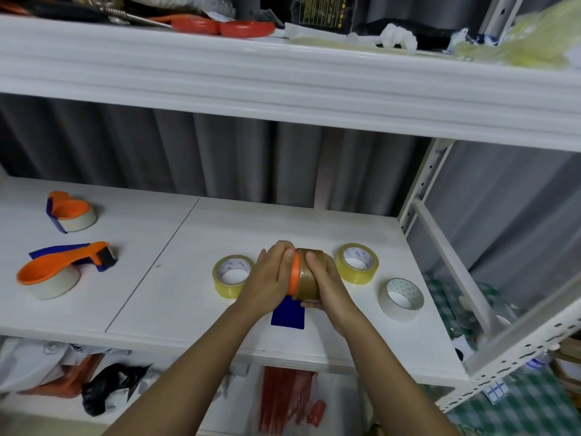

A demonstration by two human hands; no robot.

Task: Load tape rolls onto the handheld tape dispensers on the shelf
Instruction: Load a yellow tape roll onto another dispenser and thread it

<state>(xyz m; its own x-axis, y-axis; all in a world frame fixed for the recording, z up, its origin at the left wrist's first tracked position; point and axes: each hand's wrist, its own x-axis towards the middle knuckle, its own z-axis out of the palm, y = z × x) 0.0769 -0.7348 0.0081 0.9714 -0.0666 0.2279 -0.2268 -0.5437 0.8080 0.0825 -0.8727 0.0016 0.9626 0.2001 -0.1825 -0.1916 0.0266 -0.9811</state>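
Observation:
Above the middle of the white shelf (176,297) I hold an orange tape dispenser (295,275) with a brown tape roll (306,278) against it. My left hand (270,278) presses flat on the dispenser's orange side. My right hand (323,281) curls round the brown roll from the right. The dispenser's blue part (287,314) hangs below my hands. Two yellow rolls (231,275) (356,262) lie either side of my hands, and a white roll (401,298) lies further right. Two loaded orange dispensers (72,212) (63,269) sit at the left.
The upper shelf (283,77) overhangs close above, carrying red-handled scissors (220,26) and clutter. A perforated white upright (421,184) bounds the shelf on the right. Bags (103,385) and red items (289,401) lie on the level below.

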